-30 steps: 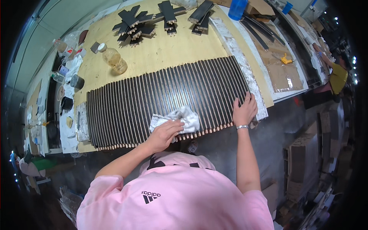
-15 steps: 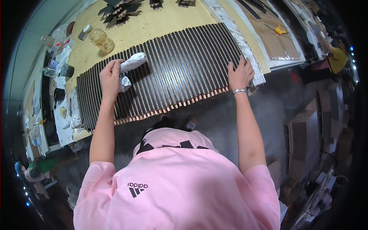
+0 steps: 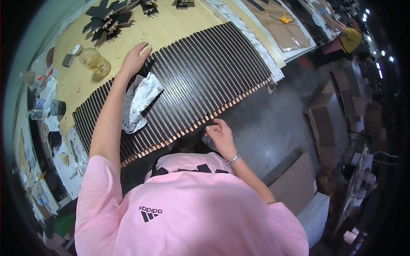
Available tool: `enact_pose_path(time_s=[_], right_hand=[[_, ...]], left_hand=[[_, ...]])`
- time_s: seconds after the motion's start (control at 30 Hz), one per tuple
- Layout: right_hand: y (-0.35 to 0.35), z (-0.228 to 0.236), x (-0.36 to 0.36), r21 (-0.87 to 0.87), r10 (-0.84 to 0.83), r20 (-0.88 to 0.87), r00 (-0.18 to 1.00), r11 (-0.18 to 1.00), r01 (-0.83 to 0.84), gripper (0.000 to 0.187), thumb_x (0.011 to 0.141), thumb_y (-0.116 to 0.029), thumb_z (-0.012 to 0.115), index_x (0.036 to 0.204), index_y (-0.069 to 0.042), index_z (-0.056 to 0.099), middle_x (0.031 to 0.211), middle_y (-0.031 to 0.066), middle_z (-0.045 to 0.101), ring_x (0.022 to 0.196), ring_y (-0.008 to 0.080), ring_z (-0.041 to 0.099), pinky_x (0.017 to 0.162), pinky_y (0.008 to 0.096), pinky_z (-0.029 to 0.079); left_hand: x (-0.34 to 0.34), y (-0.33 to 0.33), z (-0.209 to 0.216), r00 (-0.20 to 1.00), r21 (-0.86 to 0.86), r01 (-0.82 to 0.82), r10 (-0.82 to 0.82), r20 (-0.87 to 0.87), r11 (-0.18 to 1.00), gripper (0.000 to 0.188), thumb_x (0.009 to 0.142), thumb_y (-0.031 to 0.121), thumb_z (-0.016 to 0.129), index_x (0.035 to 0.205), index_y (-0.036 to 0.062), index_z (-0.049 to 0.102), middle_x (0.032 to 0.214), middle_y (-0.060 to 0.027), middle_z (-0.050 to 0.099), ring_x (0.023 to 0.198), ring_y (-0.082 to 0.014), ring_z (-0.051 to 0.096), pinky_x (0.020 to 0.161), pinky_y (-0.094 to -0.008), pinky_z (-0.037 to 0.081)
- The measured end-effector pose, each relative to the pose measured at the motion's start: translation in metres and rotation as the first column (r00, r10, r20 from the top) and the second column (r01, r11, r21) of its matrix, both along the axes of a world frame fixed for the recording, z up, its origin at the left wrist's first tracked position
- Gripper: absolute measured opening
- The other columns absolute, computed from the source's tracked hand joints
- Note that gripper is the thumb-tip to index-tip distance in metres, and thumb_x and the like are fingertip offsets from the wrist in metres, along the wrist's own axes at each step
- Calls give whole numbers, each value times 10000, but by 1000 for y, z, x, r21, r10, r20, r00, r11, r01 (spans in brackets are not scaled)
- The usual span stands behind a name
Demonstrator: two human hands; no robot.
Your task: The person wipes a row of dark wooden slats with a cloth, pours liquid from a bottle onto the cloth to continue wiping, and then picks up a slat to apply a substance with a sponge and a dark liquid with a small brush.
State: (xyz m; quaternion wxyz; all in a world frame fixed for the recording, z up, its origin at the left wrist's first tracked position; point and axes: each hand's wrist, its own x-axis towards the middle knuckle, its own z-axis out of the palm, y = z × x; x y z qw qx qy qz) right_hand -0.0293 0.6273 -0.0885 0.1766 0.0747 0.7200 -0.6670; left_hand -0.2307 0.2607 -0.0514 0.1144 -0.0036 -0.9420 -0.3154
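Observation:
A row of narrow dark strips (image 3: 192,72) with pale, wood-coloured near ends lies side by side across the table. My left hand (image 3: 136,60) is at the strips' far edge, fingers stretched out and apart, holding nothing that I can see. A crumpled white cloth (image 3: 143,100) with grey smudges rests on the strips beside my left forearm. Just off the near ends of the strips is my right hand (image 3: 221,134), its fingers loosely bent and apart, with nothing visible in them. A bracelet circles the right wrist.
A clear bottle (image 3: 94,62) of yellowish liquid lies tilted beyond the strips, next to a small dark block (image 3: 68,60). Dark pieces (image 3: 106,19) are heaped at the back. A yellow-handled tool (image 3: 286,18) lies on cardboard at far right. Another person (image 3: 351,40) stands beyond.
My left hand has let go of the cloth, which now lies spread on the strips, and reached to their far edge. My right hand has moved from the right end to the near edge.

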Motion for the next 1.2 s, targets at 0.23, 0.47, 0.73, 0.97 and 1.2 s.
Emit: enact_pose_path(time_s=[0.23, 0.47, 0.73, 0.97, 1.2], right_hand=[[-50, 7, 2, 206, -15, 29, 999, 978, 9, 559, 914, -273, 663, 1146, 201, 477, 886, 254, 699, 799, 260, 714, 708, 315, 542], [-69, 7, 0, 343, -85, -68, 994, 934, 103, 350, 925, -215, 628, 867, 104, 496, 702, 192, 636, 667, 276, 648, 614, 362, 509], [-74, 32, -5, 446, -54, -11, 998, 893, 53, 427, 892, -248, 630, 905, 165, 520, 763, 308, 650, 759, 437, 675, 689, 451, 521], [-77, 22, -2, 522, -60, -148, 987, 843, 130, 391, 890, -237, 620, 803, 129, 514, 598, 224, 600, 591, 321, 642, 600, 419, 490], [-67, 2, 5, 349, -73, -27, 997, 934, 77, 439, 921, -313, 631, 828, 107, 542, 602, 157, 619, 548, 204, 599, 570, 375, 490]], left_hand=[[-41, 7, -32, 944, 62, 129, -142, 298, 990, 487, 964, 457, 493, 1297, 122, 611, 1231, -137, 661, 1168, -313, 606, 971, -394, 469], [-34, 13, -30, 963, -73, 101, -79, 257, 992, 454, 950, 455, 499, 1291, 183, 626, 1214, -120, 669, 1145, -316, 615, 956, -398, 477], [-31, 14, -31, 969, -94, 82, -58, 241, 992, 440, 949, 438, 515, 1280, 174, 634, 1177, -144, 679, 1113, -330, 626, 935, -409, 487], [-34, 12, -33, 971, -55, 64, -49, 233, 996, 433, 943, 434, 531, 1266, 168, 642, 1162, -134, 687, 1106, -323, 630, 929, -408, 486], [-32, 27, -16, 938, -139, 0, 48, 344, 990, 442, 916, 472, 537, 1165, 145, 699, 1097, -138, 705, 1058, -329, 648, 905, -420, 494]])
